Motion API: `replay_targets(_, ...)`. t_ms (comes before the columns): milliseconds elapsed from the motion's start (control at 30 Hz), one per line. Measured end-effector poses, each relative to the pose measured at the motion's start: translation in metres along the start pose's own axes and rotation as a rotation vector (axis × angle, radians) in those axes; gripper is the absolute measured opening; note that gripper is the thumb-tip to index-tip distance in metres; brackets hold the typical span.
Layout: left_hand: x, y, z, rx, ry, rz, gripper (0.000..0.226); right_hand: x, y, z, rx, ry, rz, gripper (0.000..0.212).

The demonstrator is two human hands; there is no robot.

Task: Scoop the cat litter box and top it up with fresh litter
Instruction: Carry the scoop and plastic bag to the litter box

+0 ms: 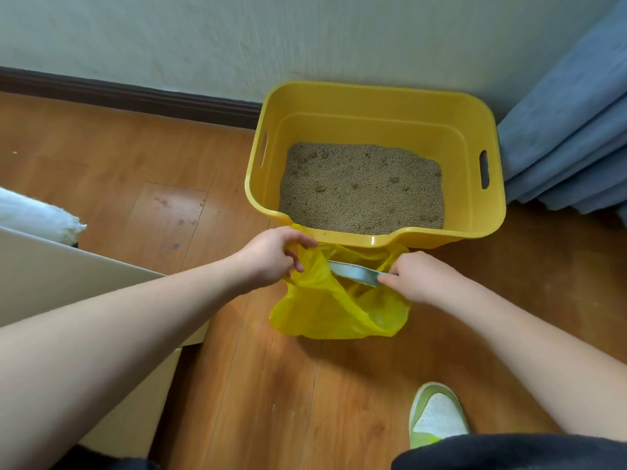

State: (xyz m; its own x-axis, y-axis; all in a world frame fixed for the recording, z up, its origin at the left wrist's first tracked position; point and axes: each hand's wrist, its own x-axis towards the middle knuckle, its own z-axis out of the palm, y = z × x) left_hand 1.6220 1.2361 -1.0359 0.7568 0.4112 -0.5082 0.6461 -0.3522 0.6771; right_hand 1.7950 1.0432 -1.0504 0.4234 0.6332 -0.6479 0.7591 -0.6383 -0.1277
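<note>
A yellow litter box point(380, 106) stands on the wood floor against the wall, holding brownish litter point(363, 188) with small clumps on top. Right in front of it a yellow plastic bag point(325, 310) hangs open. My left hand point(271, 256) pinches the bag's left edge and holds it up. My right hand point(420, 276) grips the handle of a grey metal scoop point(353, 271), whose blade reaches sideways into the bag's mouth. What lies inside the bag is hidden.
A blue curtain point(570, 130) hangs to the right of the box. Pale furniture point(51, 279) and a white fuzzy object point(37, 215) sit at the left. My green-and-white shoe point(436, 415) rests on the floor at the lower right.
</note>
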Motion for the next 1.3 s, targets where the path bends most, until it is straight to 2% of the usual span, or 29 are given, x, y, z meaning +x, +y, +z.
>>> replay_targets(100,-0.004,0.001,-0.021,0.129,-0.111,-0.033,0.06,0.013,0.001,0.005,0.028,0.08,0.098,0.038)
replay_targets(267,-0.009,0.0,-0.049,0.835,-0.356,-0.113,0.028,0.016,0.002,0.009,0.044,0.159,0.155,0.042)
replay_targets(300,-0.011,0.006,-0.049,0.989,-0.359,-0.093,0.02,0.016,0.001,0.01,0.041,0.161,0.16,0.042)
replay_targets(333,-0.012,0.015,-0.045,1.136,-0.319,-0.027,0.024,0.016,0.001,0.011,0.036,0.161,0.164,0.042)
replay_targets(367,-0.013,0.026,-0.037,1.24,-0.234,0.064,0.039,0.016,0.001,0.011,0.029,0.162,0.165,0.042)
replay_targets(433,-0.015,0.059,-0.014,1.256,-0.002,0.249,0.06,0.014,0.0,0.01,0.017,0.173,0.153,0.042)
replay_targets(500,-0.016,0.079,0.017,1.238,0.146,0.484,0.06,0.012,-0.002,0.009,-0.008,0.182,0.126,0.042)
replay_targets(567,-0.021,0.078,0.044,1.283,0.092,0.609,0.063,0.007,-0.004,0.009,-0.036,0.198,0.093,0.042)
replay_targets(633,-0.02,0.059,0.057,1.381,-0.062,0.609,0.067,0.003,-0.003,0.006,-0.05,0.197,0.067,0.041)
replay_targets(700,-0.023,0.042,0.065,1.377,-0.238,0.561,0.047,-0.001,0.002,0.0,-0.055,0.156,0.059,0.041)
replay_targets(733,-0.024,0.033,0.067,1.355,-0.269,0.537,0.032,-0.003,0.004,-0.004,-0.066,0.129,0.055,0.041)
replay_targets(800,-0.025,0.019,0.065,1.373,-0.283,0.509,0.02,-0.007,0.007,-0.013,-0.098,0.079,0.032,0.041)
replay_targets(867,-0.025,0.01,0.059,1.414,-0.263,0.563,0.016,-0.01,0.005,-0.022,-0.118,0.016,-0.011,0.044)
replay_targets(967,-0.021,0.005,0.05,1.447,-0.155,0.782,0.012,-0.01,-0.006,-0.029,-0.141,-0.103,-0.067,0.044)
replay_targets(1133,-0.02,0.0,0.049,1.419,-0.032,1.019,0.028,0.002,-0.034,-0.012,-0.249,-0.279,-0.149,0.045)
replay_targets(1233,-0.021,0.001,0.046,1.363,0.034,1.116,0.029,0.014,-0.04,0.003,-0.216,-0.265,-0.157,0.046)
replay_targets(1300,-0.022,-0.001,0.044,1.359,0.054,1.186,0.028,0.019,-0.034,0.005,-0.167,-0.195,-0.122,0.044)
